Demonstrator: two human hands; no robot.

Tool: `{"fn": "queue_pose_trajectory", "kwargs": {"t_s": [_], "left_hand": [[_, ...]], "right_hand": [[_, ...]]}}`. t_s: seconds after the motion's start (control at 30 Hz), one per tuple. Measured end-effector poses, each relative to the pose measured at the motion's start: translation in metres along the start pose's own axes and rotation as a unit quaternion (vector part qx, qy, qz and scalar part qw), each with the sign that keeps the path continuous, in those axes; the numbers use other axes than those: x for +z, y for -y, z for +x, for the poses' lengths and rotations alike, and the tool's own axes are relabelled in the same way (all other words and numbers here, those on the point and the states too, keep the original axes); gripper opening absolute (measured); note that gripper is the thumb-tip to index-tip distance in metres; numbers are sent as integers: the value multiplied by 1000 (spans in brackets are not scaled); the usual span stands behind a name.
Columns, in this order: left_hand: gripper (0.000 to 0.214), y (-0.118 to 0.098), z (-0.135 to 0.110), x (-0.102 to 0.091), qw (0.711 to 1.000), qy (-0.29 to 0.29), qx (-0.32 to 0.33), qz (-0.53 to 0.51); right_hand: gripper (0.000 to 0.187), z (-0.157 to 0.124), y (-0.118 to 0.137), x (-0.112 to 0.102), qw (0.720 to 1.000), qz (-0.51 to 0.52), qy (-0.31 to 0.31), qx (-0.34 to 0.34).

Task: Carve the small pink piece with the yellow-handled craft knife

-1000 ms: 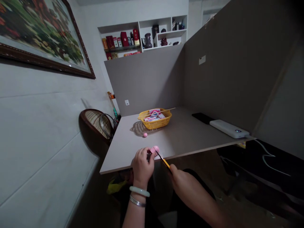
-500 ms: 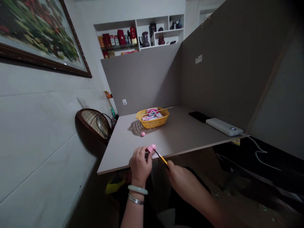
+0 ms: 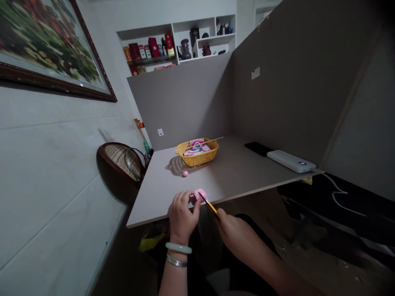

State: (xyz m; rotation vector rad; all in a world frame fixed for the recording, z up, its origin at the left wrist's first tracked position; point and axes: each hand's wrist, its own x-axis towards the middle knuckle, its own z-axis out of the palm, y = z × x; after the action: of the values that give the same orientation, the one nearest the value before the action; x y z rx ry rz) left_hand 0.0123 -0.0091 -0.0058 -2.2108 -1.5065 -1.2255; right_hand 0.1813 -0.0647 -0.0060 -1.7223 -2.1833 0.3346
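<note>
A small pink lump [image 3: 200, 195], perhaps clay or soap, rests at the near edge of the grey table. My left hand [image 3: 184, 213] pinches its left side between thumb and fingers. In my right hand [image 3: 230, 224] is a slim craft knife [image 3: 211, 207] with a yellow body and a dark, narrow blade. The blade's tip touches the top of the lump; how deep it goes I cannot tell. Farther back on the table lies a small pink ball [image 3: 185, 174], apart from both hands.
A yellow plastic basket [image 3: 200, 159] holds pink-and-white packets, with a thin stick [image 3: 212, 141] across its rim. On the right lie a black phone-like slab [image 3: 256, 149] and a white power bank [image 3: 290, 160] with a cable. Grey panels border the table [image 3: 148, 197] behind and right.
The pink lump has turned in my left fingers, and a broader, rougher face now shows. The knife's tip stays on it. The view has shifted slightly.
</note>
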Motion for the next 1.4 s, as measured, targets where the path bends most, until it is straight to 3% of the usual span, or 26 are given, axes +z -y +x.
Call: {"fn": "queue_pose_trajectory", "kwargs": {"t_s": [0.37,0.67,0.9,1.07,1.4], "left_hand": [[22,-1,2,3,1000,-6,-2,20],[22,0,1,5,1000,-7,-11,13],[22,5,1,5,1000,-7,-11,10],[23,4,0,5,1000,-5,-12,5],[24,4,1,5,999,3,-32,12]], "right_hand": [[18,6,-2,-3,1000,11,14,7],[20,-1,-12,12,1000,5,12,10],[19,16,-1,5,1000,-22,-4,-15],[21,4,-11,15,1000,17,2,-3],[19,13,-4,8,1000,8,4,-8]]}}
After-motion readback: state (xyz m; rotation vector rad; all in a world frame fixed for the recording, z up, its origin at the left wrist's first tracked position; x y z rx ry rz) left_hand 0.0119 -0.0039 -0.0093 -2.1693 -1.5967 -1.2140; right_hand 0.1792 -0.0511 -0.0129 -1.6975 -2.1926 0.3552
